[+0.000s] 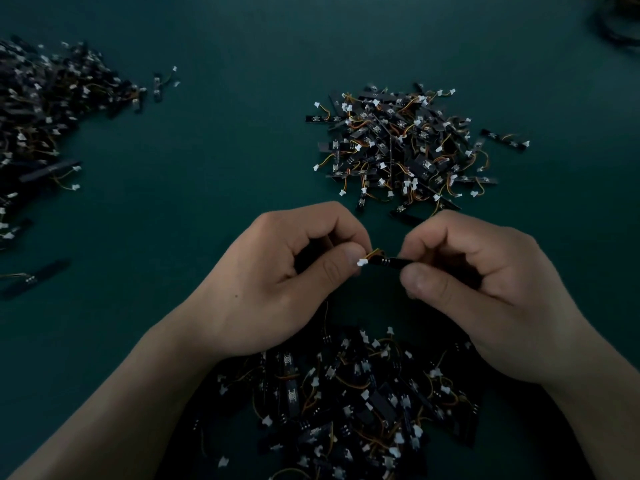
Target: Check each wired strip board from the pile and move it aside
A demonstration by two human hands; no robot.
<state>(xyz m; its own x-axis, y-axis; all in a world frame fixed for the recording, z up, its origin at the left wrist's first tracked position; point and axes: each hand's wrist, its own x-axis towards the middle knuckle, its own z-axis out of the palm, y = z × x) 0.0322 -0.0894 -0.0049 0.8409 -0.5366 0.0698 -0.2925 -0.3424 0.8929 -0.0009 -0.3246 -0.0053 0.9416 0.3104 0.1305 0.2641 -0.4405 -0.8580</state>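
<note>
Both hands hold one small black strip board point(389, 261) with orange-yellow wires and a white connector, above the dark green table. My left hand point(277, 282) pinches the wire and connector end between thumb and forefinger. My right hand point(485, 289) pinches the board's other end. Directly below my hands lies a pile of the same wired boards point(346, 403), near the front edge. A second heap point(401, 147) sits beyond my hands, a little right of centre.
A large third spread of boards point(45, 109) covers the far left. Loose single boards lie at the left point(34, 278) and near point(157, 86). A dark bundle point(620, 22) shows in the top right corner. The green mat point(225, 150) lies bare between the heaps.
</note>
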